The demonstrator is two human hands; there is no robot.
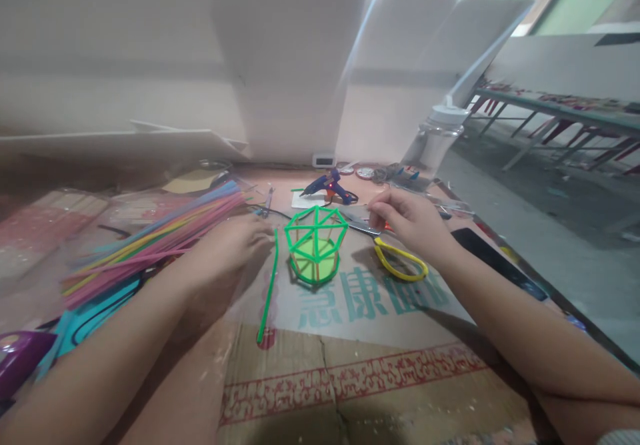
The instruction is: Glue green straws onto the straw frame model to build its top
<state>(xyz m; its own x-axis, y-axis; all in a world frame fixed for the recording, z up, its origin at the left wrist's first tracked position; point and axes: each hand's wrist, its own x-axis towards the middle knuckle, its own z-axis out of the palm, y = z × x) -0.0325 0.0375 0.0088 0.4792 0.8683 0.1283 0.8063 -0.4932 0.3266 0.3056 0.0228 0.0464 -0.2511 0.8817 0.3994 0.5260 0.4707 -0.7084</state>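
A small frame of green fuzzy stems and thin brown sticks (317,245), with a light green base, stands on the cardboard-covered table between my hands. My left hand (250,235) is beside it on the left, its blurred fingers stretched out near the top of a loose green stem (271,288). On the right, my right hand (403,217) has thumb and fingers pressed together. What they hold, if anything, is hidden. Beneath that hand lie scissors with a yellow handle (404,268), their blades pointing toward the frame.
Behind the frame lies a blue glue gun (327,185) with a red light, its nozzle over a white pad. Bundled coloured stems (165,235) lie left. A dark phone-like slab (500,261) and a clear bottle (437,138) stand at right. White boards (280,65) rise behind.
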